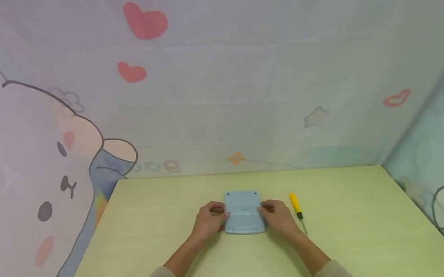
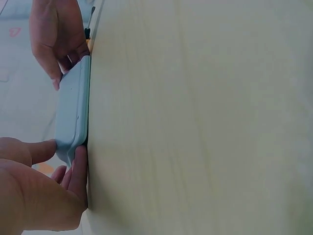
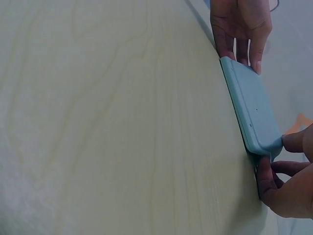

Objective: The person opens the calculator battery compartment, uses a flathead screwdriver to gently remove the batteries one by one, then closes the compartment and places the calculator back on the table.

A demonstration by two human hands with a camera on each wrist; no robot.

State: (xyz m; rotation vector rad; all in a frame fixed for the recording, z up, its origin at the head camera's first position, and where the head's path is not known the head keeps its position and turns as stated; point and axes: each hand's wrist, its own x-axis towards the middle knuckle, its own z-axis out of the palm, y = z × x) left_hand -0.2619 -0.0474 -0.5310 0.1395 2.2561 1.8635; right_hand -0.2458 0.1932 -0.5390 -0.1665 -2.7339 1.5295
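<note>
A light blue plastic case [image 1: 244,219], which looks like a calculator lying back side up, is on the table with small dark screw holes in its far corners. My left hand [image 1: 209,221] grips its left edge, thumb on top and fingers at the side. On the opposite edge my right hand [image 1: 278,216] pinches it the same way. From the left wrist view, the calculator [image 2: 72,110] appears edge-on, low over the wood. In the right wrist view the fingertips [image 3: 265,169] press against its side edge. Its front face is hidden underneath.
A screwdriver [image 1: 296,205] with a yellow handle lies right of my right hand, its shaft toward me. The pale wooden table [image 1: 152,209] meets a cloth backdrop [image 1: 217,89] printed with hearts and a cartoon rabbit at its far edge.
</note>
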